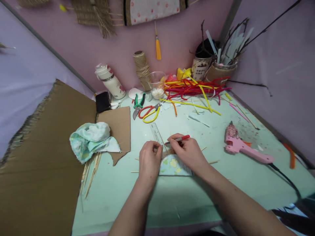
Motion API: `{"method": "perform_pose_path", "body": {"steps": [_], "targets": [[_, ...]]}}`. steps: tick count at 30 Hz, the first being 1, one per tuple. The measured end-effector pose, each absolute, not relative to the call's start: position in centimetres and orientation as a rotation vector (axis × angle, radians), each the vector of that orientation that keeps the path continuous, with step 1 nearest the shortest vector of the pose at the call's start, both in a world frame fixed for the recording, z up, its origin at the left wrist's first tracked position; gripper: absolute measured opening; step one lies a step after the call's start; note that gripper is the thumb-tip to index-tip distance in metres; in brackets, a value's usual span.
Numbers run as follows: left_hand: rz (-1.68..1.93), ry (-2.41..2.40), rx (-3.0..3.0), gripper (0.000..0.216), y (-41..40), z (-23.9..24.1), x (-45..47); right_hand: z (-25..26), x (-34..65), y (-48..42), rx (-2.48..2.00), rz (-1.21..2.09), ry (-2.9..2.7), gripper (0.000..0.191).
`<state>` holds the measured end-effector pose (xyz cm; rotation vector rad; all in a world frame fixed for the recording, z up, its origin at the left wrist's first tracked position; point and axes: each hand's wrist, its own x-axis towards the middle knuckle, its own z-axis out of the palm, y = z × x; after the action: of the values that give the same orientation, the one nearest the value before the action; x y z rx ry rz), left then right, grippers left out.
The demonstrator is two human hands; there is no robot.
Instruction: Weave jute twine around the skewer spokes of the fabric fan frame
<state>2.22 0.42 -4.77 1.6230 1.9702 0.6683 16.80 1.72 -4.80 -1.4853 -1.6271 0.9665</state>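
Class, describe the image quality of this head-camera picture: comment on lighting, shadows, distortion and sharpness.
Head view: soft, even light, with only faint shadows under the right hand and its red pen; the wide-angle lens splays the table edges and wall seams; centre sharp, the cardboard sheet at the left edge softer; no harsh glare.

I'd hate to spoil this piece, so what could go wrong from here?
The left hand rests only at the near end of the clear plastic ruler, so it might pivot and the red pen in the right hand could stray across the small floral fabric piece. The black cord of the pink glue gun could snag the right forearm.
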Motion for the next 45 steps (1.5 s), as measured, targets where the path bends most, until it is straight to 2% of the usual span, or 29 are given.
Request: {"method": "perform_pose_path", "body": {"steps": [34,45], "targets": [[0.681,1.962,1.625,0.011,0.37,-4.59,2.27,-4.71,16.81,1.61,-1.481,0.972,-1.671,0.025],[0.686,1.952,1.624,0.011,0.40,-4.59,2.27,-4.82,16.85,1.60,-1.521,0.883,-1.699,0.025]]}}
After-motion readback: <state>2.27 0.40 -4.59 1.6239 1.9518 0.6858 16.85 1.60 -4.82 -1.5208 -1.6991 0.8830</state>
